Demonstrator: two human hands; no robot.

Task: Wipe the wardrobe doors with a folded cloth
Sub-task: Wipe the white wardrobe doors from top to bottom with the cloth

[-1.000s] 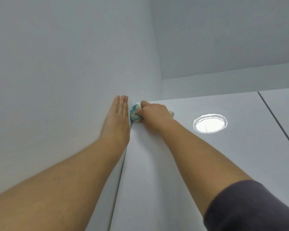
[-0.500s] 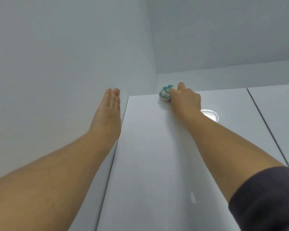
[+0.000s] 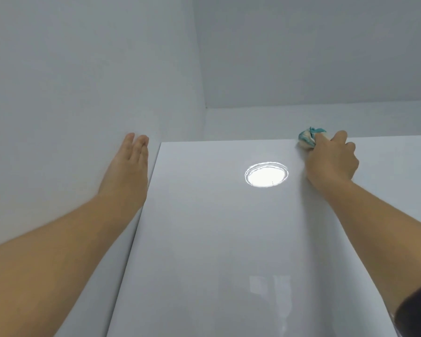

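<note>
Fingers [image 3: 340,138] of the right hand [image 3: 331,161] curl round the cloth [image 3: 307,139] and press it against the wardrobe door [image 3: 216,239], right at the door's far top edge and to the right of the middle. The cloth is soft, white with teal patches, and looks more bunched into a lump than neatly folded; most of it is hidden inside the grip, with only a crumpled end poking out to the left. A dark sleeve [image 3: 418,310] shows at the near right corner.

The left hand [image 3: 129,171] holds nothing. It lies flat with straight fingers kept together, palm against the wall [image 3: 71,93], just left of the door's left edge.

Judging by where the cloth sits, the wiping is at the top strip of this door, about two-thirds of the way across toward the right. The stretch further right appears to be left, and so does anything lower down, though no streaks, dust or damp marks show which parts are already done. Only 1 door can be made out here, so other doors cannot be judged.

The door is a flat, hard, glossy white panel with a sharp straight edge; it mirrors a round lamp as a bright oval reflection [image 3: 266,175]. The wall, the strip above the door [image 3: 253,122] and the ceiling [image 3: 301,45] are matt, plain and pale grey-white.
</note>
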